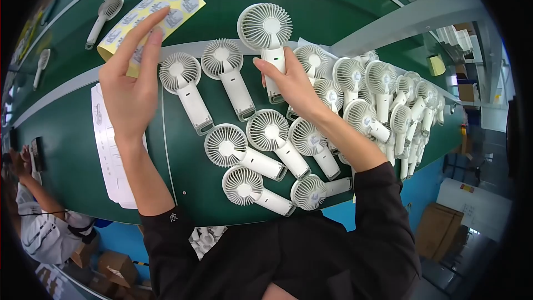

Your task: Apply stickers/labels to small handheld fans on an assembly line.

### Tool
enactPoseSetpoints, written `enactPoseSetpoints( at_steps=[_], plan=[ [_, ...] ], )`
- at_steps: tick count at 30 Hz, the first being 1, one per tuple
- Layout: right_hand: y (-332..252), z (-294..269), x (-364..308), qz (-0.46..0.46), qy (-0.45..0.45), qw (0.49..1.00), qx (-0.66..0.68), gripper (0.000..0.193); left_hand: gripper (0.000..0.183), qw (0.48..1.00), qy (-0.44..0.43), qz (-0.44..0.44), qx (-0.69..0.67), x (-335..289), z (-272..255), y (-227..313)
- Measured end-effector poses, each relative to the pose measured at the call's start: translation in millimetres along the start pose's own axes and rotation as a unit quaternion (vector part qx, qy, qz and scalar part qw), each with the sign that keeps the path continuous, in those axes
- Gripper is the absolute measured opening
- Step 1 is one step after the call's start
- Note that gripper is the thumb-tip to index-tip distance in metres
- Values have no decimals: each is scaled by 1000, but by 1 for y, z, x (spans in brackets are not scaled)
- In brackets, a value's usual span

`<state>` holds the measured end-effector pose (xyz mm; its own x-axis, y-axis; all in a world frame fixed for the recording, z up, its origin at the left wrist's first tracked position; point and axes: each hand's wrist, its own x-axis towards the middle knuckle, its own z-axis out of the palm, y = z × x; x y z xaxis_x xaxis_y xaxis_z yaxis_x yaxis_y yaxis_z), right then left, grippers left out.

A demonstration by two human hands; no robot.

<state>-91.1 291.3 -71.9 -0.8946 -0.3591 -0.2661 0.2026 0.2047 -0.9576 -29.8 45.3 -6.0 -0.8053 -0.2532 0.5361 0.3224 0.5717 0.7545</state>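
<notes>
My right hand (292, 84) is closed around the handle of a white handheld fan (270, 28), held upright above the bench with its round grille at the top. My left hand (131, 86) reaches over a yellow sheet of silver-grey stickers (176, 1). Its index finger and thumb are stretched out and apart, with the fingertips over the stickers; whether they touch the sheet is unclear. Between my arms several white fans lie on the green bench, among them one (187, 91) beside my left hand and another (227, 78) to its right.
A dense pile of white fans (383, 86) covers the bench's right side, several bearing stickers. White printed sheets (111, 150) lie under my left forearm. A grey metal post (400, 14) rises at right. Two fans lie at far left, and another person (50, 216) sits there.
</notes>
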Motion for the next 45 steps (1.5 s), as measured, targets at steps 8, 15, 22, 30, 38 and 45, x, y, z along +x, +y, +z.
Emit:
enactPoseSetpoints(
  at_steps=[8,15,22,30,38,45],
  plan=[
    [33,-2,13,22,49,986,-158,53,25,1000,6,1,-3,3,0,-13],
    [9,0,17,22,-68,941,-332,59,28,993,-67,-32,-94,6,1,-12],
    [-4,-1,19,-82,-85,837,-535,48,27,975,-125,-101,-155,0,10,-15],
    [-62,3,26,-510,59,802,-306,32,25,965,-111,-154,-180,0,17,-9],
    [-66,31,49,-570,42,769,-286,30,23,977,-97,-127,-144,-1,13,-17],
    [-65,43,55,-611,82,743,-261,21,30,993,-68,-59,-80,5,13,-31]
  ],
)
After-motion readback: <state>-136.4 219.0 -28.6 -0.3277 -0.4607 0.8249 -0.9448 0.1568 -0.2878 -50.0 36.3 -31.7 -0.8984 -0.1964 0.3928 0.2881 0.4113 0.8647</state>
